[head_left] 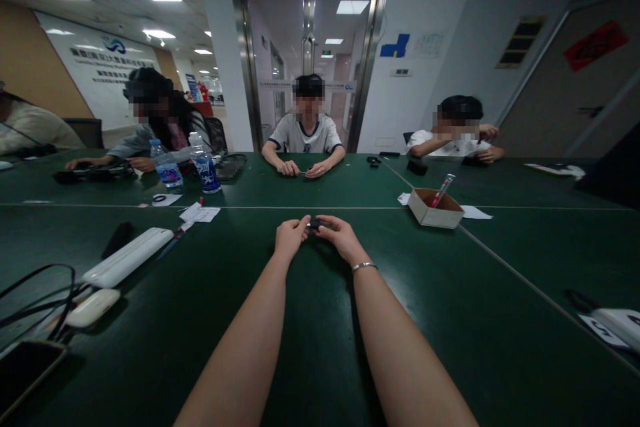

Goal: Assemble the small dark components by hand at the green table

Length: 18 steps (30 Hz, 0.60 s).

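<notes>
Between my two hands, just above the green table [320, 320], is a small dark object [315, 223] with a lighter, shiny end on its left side; it is too small to name its kind. My left hand [292, 237] pinches the left end with thumb and fingertips. On the other side, my right hand [341, 237] grips the right end, its fingers curled and partly covering the object. A silver bracelet [365, 267] circles my right wrist.
A cardboard box [435, 213] holding a tube stands right of my hands. Two bottles [205, 163] are at the far left. A white power bank [129, 257], an earbud case [93, 307], cables and a phone [27, 373] lie left. Several people sit across the table.
</notes>
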Motion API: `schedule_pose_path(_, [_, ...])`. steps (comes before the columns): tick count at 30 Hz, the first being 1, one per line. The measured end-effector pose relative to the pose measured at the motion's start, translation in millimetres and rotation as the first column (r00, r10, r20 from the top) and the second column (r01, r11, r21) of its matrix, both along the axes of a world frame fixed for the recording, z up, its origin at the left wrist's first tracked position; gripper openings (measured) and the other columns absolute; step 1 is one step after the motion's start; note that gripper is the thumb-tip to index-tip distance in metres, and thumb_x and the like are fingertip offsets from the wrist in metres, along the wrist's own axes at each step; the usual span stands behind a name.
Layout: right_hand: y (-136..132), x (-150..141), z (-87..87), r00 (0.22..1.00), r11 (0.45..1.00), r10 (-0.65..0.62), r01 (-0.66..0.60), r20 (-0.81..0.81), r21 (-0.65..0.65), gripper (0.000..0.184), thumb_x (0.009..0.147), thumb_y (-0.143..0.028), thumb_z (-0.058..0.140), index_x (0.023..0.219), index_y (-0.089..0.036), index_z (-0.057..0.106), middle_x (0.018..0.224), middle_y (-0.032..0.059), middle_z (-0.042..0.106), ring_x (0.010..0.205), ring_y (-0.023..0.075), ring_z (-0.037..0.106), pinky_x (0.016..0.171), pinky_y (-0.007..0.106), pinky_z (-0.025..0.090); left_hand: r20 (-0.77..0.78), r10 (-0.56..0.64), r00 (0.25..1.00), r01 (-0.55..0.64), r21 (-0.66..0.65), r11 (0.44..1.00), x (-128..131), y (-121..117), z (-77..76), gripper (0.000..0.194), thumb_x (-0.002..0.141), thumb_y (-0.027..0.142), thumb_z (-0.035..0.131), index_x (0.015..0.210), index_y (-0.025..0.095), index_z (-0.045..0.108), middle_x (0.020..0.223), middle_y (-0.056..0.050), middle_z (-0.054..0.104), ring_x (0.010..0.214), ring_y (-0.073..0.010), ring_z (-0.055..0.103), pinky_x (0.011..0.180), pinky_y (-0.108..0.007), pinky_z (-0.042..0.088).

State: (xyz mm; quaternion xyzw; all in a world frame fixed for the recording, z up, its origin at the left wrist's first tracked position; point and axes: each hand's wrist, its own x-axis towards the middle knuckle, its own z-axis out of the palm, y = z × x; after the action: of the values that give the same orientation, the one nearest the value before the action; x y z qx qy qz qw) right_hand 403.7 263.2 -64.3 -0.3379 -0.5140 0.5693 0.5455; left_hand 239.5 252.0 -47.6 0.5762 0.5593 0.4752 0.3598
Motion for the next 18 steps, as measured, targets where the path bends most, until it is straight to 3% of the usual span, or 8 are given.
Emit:
schedule_pose_path(7, [-0.4, 0.6, 2.8, 0.999, 0.999, 0.036, -0.036, -0.016, -0.006, 0.048, 0.055, -0.025, 0.085, 0.101, -0.018, 0.072, 0.103, 0.0069, 0.068, 0.078, 0.0185, 0.067, 0.079, 0.031, 0.054, -0.159, 0.09, 0.983, -0.092, -0.003, 0.996, -2.4, -4.1, 4.2, 0.058, 0.082, 0.068, 0.046, 0.057, 0.018, 0.062, 0.051, -0.001, 0.057, 0.05, -0.0157, 0.053, 0.057, -0.028, 0.038])
schedule_pose_path(18, [-4.6, -0.9, 7.4, 0.998, 0.998, -0.035, 0.033, 0.055, 0.047, 0.044, 0.055, -0.022, 0.083, 0.097, -0.018, 0.073, 0.1, 0.0066, 0.07, 0.085, 0.0196, 0.065, 0.083, 0.032, 0.051, -0.161, 0.125, 0.979, -0.137, -0.064, 0.989, -0.2, -8.2, 14.0, 0.059, 0.086, 0.063, 0.041, 0.052, 0.019, 0.059, 0.048, -0.003, 0.054, 0.047, -0.0166, 0.05, 0.056, -0.029, 0.037])
